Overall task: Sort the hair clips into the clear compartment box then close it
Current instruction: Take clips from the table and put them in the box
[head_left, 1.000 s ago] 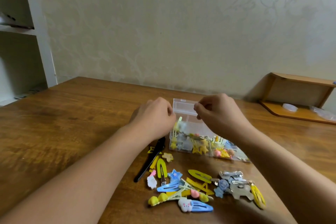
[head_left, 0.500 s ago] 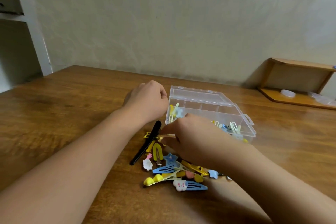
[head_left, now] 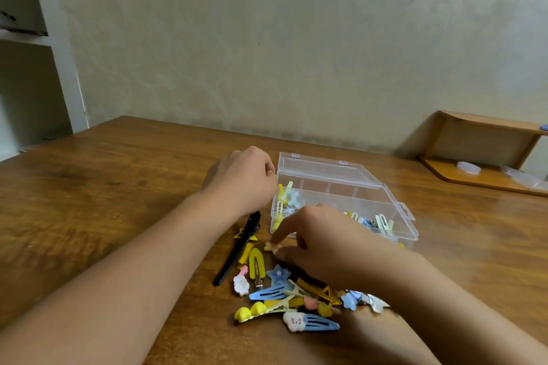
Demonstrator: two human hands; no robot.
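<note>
The clear compartment box [head_left: 323, 167] stands on the table with its lid raised; a few yellow, white and blue clips lie in its near compartments. My left hand [head_left: 241, 178] is curled against the box's left end and holds it there. A pile of loose hair clips [head_left: 284, 296] lies in front of the box, with a long black clip [head_left: 237, 252] at its left. My right hand [head_left: 323, 243] reaches down over the pile, index finger and thumb pinching a small beige clip [head_left: 269, 246] on the tabletop.
The wooden table [head_left: 103, 201] runs out to the left and right of the box. A low wooden corner shelf [head_left: 480, 139] with small clear items sits at the back right. A white shelving unit [head_left: 59, 68] stands at the far left, with the wall close behind.
My right hand left the box lid, came down to the pile and closed its fingertips on the small beige clip. The left hand stayed at the box's left end.
</note>
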